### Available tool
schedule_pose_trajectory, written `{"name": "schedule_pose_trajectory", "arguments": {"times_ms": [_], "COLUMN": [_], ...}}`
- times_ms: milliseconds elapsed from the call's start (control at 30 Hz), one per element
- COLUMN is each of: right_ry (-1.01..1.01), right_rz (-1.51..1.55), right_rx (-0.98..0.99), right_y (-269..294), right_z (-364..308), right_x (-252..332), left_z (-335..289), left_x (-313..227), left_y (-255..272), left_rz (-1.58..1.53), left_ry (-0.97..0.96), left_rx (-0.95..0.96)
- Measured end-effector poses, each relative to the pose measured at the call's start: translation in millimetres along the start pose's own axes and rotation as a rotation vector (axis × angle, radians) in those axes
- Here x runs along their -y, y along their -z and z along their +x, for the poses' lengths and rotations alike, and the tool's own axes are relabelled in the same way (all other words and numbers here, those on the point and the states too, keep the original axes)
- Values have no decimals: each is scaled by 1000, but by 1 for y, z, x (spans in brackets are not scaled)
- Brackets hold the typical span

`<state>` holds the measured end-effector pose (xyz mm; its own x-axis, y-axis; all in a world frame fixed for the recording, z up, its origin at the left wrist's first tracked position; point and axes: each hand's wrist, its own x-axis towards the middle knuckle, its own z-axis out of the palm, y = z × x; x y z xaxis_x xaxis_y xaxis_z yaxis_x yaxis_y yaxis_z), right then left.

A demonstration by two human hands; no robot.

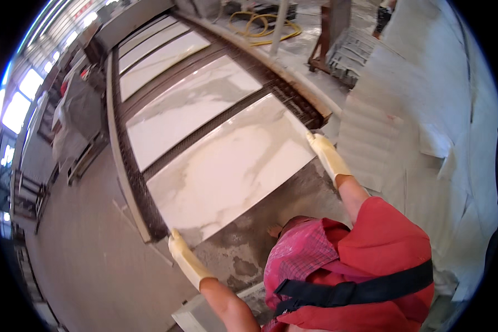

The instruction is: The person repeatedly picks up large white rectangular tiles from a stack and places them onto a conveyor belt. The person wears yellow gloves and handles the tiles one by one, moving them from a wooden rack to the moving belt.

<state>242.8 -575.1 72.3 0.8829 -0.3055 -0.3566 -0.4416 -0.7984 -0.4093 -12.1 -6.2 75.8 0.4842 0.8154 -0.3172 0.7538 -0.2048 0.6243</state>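
Note:
A large glossy white slab [232,166] with grey-beige marbling spans the near end of a conveyor, its front edge overhanging toward me. Pale yellow rubber gloves cover both my hands. My left hand [187,255] grips the slab's near left corner, its fingers closed at the edge and partly hidden. At the near right corner my right hand [326,152] is closed on the same slab, the fingertips tucked out of sight. Just beyond lies a second marbled slab [191,108], apart from the first by a dark gap.
More slabs [163,61] lie farther up the dark conveyor [310,113], which has raised side rails. Wrapped stacks [404,127] stand close on my right. A yellow hose [260,30] coils at the back. Covered machinery [83,116] stands left, and a pale block [199,315] sits below my left forearm.

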Motion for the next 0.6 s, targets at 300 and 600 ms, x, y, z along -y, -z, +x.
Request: {"name": "schedule_pose_trajectory", "arguments": {"times_ms": [300,600], "right_ry": [41,15], "right_rz": [24,-38], "right_rx": [30,16], "right_y": [-8,-18], "right_z": [-1,6], "right_x": [-20,-28], "left_z": [27,3], "left_x": [27,2], "left_y": [-9,-5], "left_rz": [87,63], "left_ry": [79,129], "left_rx": [16,43]}}
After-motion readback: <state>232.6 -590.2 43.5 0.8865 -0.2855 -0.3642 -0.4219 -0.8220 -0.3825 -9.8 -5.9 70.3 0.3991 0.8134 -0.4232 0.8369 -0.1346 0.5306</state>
